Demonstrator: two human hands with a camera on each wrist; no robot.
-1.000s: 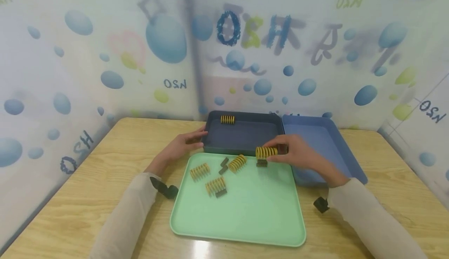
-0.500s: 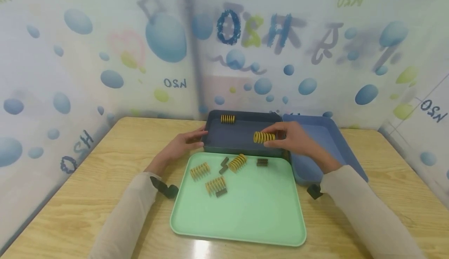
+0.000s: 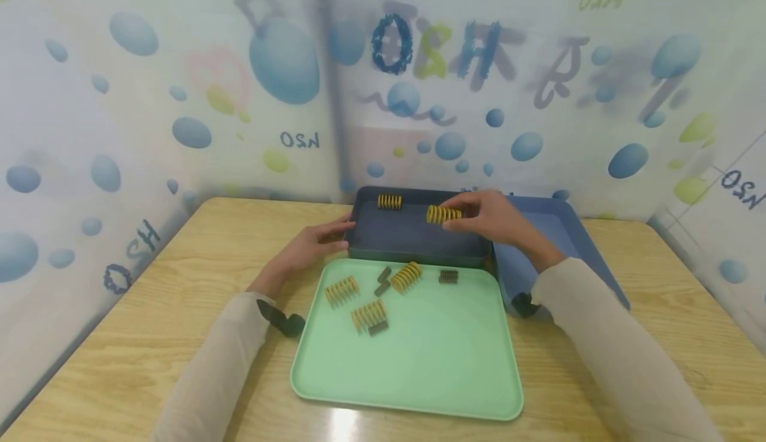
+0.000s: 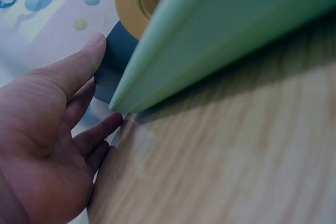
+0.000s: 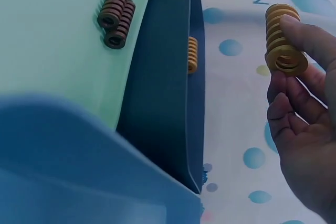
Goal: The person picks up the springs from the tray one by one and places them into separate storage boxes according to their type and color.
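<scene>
Pinching a yellow spring, thickly coiled, hollow, round-ended

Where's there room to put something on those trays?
The green tray is bare along its near edge and right side, below the two small dark springs. The dark tray has open floor in front of its yellow spring. It's crowded toward the green tray's far left, where three yellow springs and small dark pieces gather.

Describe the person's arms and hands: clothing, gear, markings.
Left sleeve and right sleeve: long, plain, light beige, ending near the wrists. Left wrist: black strap with a small black unit. Right wrist: similar dark unit. Left hand and right hand: no gloves. No cables or lettering visible on either arm.
</scene>
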